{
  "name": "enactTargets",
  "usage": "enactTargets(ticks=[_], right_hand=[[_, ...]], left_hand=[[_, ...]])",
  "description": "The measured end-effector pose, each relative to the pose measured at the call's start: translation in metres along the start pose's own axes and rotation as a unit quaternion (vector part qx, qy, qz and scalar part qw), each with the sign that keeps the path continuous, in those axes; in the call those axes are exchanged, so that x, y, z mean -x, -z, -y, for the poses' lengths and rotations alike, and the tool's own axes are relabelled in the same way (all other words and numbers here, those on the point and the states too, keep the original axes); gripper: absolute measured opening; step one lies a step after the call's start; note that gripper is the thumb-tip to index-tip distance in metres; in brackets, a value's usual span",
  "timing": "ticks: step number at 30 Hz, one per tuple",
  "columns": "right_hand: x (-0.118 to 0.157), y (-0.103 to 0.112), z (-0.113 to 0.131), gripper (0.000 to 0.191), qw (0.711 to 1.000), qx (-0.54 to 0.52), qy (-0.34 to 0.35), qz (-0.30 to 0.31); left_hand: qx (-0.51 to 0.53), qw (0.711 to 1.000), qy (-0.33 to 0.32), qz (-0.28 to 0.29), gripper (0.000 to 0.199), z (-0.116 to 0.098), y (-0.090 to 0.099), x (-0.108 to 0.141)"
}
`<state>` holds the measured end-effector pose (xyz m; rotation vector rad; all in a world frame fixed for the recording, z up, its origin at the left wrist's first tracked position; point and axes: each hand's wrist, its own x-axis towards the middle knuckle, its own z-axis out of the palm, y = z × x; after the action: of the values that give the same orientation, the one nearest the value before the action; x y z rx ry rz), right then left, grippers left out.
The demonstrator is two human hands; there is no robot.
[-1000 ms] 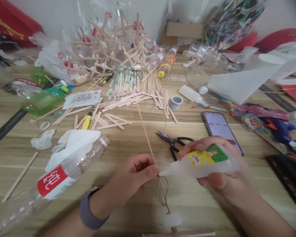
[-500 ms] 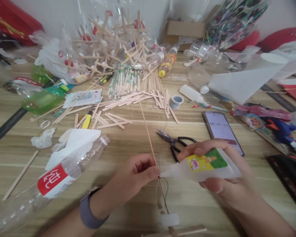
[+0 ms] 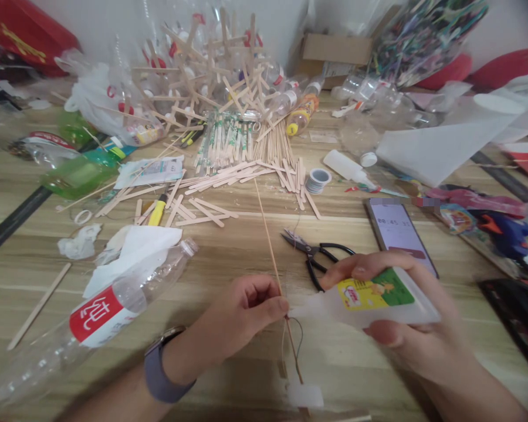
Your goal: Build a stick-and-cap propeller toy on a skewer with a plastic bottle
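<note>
Pinches a thin bamboo skewer [image 3: 269,240] between the thumb and bent fingers of the left hand [image 3: 246,308], closed down to that narrow grip. Holds a squeeze glue bottle [image 3: 374,300] in the right hand [image 3: 431,346], curled partway around it with fingers over the top and thumb beneath, leaving the yellow-and-green label in view. Points the nozzle leftward at the left thumb, right beside the skewer; cannot tell contact from a slight gap at the hazy tip. Has the skewer slanting over the middle of the tabletop [image 3: 229,252], from near the popsicle sticks [image 3: 211,209] down past the left thumb, with a dark thread loop [image 3: 301,335] beside it and a translucent white piece [image 3: 305,395] lying across it lower down. Wears a purple-grey watch strap [image 3: 161,375] on the left wrist

Has black-handled scissors [image 3: 308,249] just beyond the right hand, partly covered by its fingers, and a smartphone [image 3: 396,228] with lit digits near them on the right. Has a clear plastic bottle [image 3: 101,316] with a red-and-white label lying aslant to the left, near a white paper sheet [image 3: 136,255] and a yellow-handled tool [image 3: 157,211]. Shows, farther back, a grey spool [image 3: 318,180] between the popsicle sticks and a white nozzle bottle [image 3: 345,168] on its side
</note>
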<state>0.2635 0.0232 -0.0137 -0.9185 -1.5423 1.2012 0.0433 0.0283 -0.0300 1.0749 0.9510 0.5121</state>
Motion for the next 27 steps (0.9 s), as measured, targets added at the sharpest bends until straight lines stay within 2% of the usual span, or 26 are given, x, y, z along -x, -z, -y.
enactTargets(ticks=[15, 27], right_hand=[[-0.0008, -0.0024, 0.0043, 0.036, 0.999, 0.05, 0.014, 0.005], [-0.0019, -0.0028, 0.0071, 0.036, 0.996, 0.08, 0.034, 0.007]], left_hand=[[0.041, 0.999, 0.017, 0.014, 0.032, 0.0012, -0.0008, 0.0004], [0.049, 0.999, 0.003, 0.023, 0.03, 0.0048, -0.0006, -0.0015]])
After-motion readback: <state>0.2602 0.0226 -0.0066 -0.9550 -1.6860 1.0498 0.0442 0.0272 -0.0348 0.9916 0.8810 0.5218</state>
